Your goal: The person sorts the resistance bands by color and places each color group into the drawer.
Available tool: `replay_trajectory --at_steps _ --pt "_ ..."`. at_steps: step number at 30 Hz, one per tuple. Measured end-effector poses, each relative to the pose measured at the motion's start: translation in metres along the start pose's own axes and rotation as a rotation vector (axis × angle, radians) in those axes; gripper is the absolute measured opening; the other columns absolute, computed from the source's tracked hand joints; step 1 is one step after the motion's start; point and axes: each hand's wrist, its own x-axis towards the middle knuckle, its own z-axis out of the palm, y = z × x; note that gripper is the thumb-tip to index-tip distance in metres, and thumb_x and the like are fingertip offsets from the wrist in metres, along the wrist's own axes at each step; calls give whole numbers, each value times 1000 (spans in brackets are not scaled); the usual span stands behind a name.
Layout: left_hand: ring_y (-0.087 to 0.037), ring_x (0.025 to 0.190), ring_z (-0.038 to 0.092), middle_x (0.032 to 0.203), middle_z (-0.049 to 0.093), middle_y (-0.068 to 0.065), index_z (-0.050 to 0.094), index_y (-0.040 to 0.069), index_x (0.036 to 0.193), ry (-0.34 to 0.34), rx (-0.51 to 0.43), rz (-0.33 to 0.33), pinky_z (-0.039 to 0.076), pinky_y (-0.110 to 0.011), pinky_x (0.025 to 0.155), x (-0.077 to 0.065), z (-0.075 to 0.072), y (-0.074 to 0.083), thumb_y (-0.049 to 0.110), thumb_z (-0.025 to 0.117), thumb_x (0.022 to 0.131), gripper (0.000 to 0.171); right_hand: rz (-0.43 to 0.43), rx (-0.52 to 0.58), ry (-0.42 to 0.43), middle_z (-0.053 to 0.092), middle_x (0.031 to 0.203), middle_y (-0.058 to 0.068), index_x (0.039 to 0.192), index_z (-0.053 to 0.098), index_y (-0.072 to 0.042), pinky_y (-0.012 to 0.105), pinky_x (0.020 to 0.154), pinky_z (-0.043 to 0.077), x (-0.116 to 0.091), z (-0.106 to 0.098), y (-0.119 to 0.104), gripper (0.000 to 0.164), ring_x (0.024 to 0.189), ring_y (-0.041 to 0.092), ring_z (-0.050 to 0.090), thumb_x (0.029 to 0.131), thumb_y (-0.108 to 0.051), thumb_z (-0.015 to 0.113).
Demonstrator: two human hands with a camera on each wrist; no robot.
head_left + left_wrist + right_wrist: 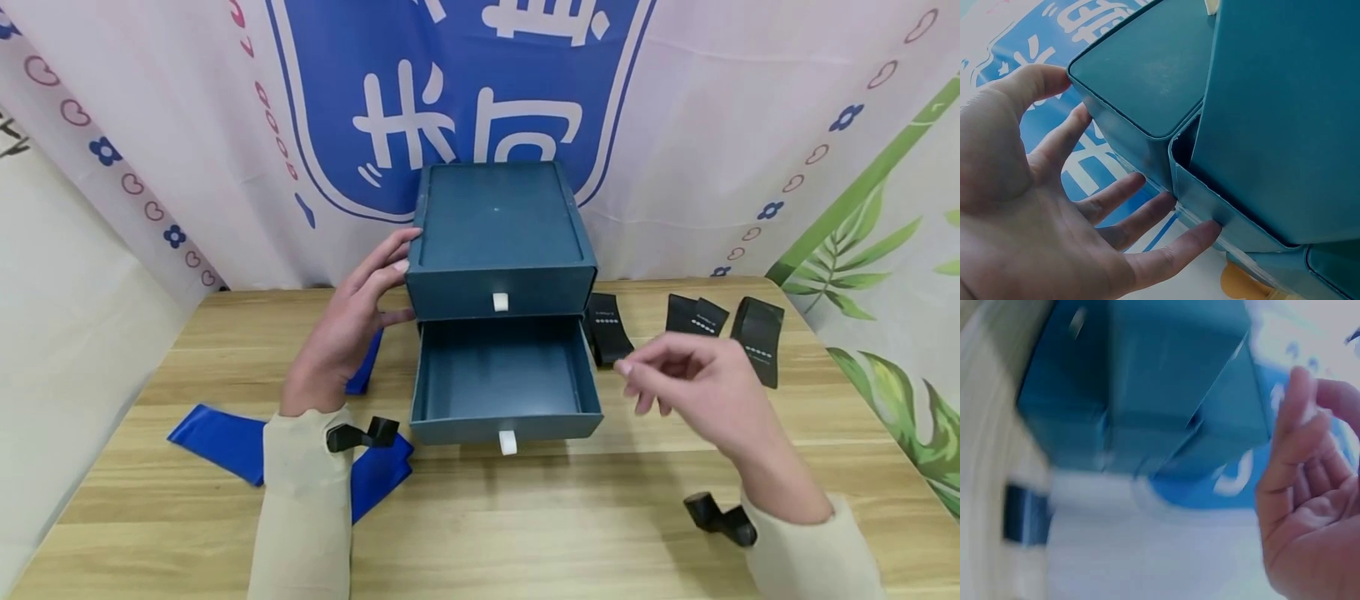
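The left hand (345, 325) rested with fingers spread against the side of the teal two-drawer organizer (495, 217), clamped on nothing; the right hand (708, 392), loosely curled, hung apart from the lower drawer (450, 431) and gripped nothing. The organizer stood on the wooden table (570, 533), lower drawer pulled out, between blue strips (221, 442) and black packets (611, 329). It looked light, stiff and smooth, apt to slide unless braced; the lower white pull tab (507, 442) seemed the best hold.

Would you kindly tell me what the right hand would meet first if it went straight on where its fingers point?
Probably the open lower drawer, at its right side wall, as the right hand points leftward toward it; height is unclear, so it might pass above.
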Motion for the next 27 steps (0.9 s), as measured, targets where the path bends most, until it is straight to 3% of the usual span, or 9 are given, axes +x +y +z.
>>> replay_trajectory --at_steps 3,6,9,12,15,21,27 --pt "-33 154 32 175 29 2 47 41 161 4 -2 5 34 -76 120 -1 -2 -1 41 46 114 47 180 -8 -37 80 87 -9 112 79 -5 30 63 59 18 -11 25 17 73 15 76 102 -18 75" --pt "-33 154 32 175 29 2 47 41 161 5 1 7 34 -77 120 -3 -3 -1 42 46 114 47 303 114 -88 81 98 -12 121 74 -2 30 74 62 35 -17 56 24 83 13 79 105 -19 71" --pt "-31 154 32 175 29 5 47 41 161 3 6 3 34 -76 120 -2 -3 -3 42 47 114 47 388 230 -97 81 102 -15 122 75 -9 29 80 62 44 -19 83 20 90 9 78 106 -19 69" --pt "-29 155 32 175 30 8 47 40 161 0 2 3 35 -75 120 -2 -2 -4 43 47 114 47 424 281 -101 81 106 -15 124 75 -12 29 82 63 49 -19 104 21 94 7 78 105 -19 71" --pt "-28 156 32 175 30 8 48 40 161 0 -5 5 36 -75 120 -1 -2 -4 42 47 114 47 445 300 -121 80 109 -14 130 72 -7 30 85 63 53 -17 118 29 98 8 76 105 -19 72" --pt "-31 154 33 176 30 7 47 40 161 -1 -4 -3 36 -74 120 0 -2 -3 42 47 114 47 493 318 -153 79 110 -14 134 70 -2 27 83 64 57 -18 131 36 98 7 73 102 -17 75" --pt "-32 153 34 175 31 6 47 40 161 2 -3 0 37 -74 120 1 -1 -2 42 47 114 47 449 175 -154 78 118 -7 138 66 3 28 76 61 61 -18 133 48 88 9 71 96 -16 81"
